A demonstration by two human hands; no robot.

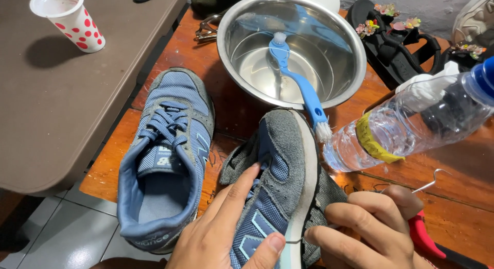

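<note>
head view: left hand on tilted shoe

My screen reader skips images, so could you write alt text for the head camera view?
A left hand steadies a grey and blue sneaker tipped on its side while the right hand pinches a thin metal hook beside its sole. Its mate, a steel bowl with a blue brush and a water bottle share the wooden table.

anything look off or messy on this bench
The clear plastic bottle lies tipped on its side beside the steel bowl, and the blue brush hangs over the bowl's rim. No spill shows. The left hand steadies a worn grey-blue sneaker.
</note>
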